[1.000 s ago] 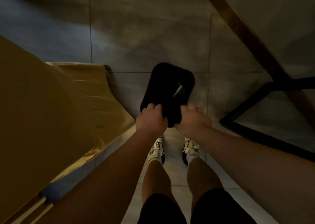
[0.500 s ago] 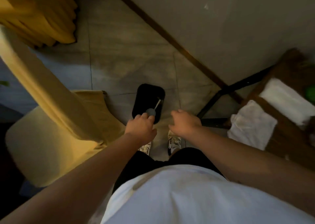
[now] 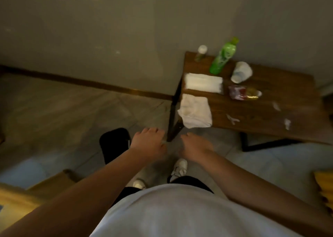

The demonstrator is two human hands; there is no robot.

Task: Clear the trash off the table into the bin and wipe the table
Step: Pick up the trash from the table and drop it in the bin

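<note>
2 bare hands are held out over the tiled floor, below the near left corner of the wooden table [image 3: 266, 110]. The left hand [image 3: 147, 143] is seen palm down with its fingers loosely curled, and nothing is held in it; it hangs just right of the black bin [image 3: 112, 144], whose right edge is overlapped by the wrist. The right hand [image 3: 195, 146] is also turned palm down, fingers relaxed and slightly spread, and nothing is gripped by it. Both hands are blurred, so finer detail of the fingers cannot be told.

The bin is stood on the floor, left of the table's black metal leg. On the table, 2 white cloths are laid at the left edge: a folded one [image 3: 203, 82] further back and a crumpled one [image 3: 195, 113] partly hung over the near corner. A green bottle [image 3: 222, 57] and a small clear bottle [image 3: 201, 52] are stood by the wall. A crushed white cup [image 3: 241, 72] is laid on its side beside a red and gold wrapper [image 3: 243, 92]. Several white paper scraps [image 3: 233, 118] are scattered toward the near right of the tabletop.
</note>
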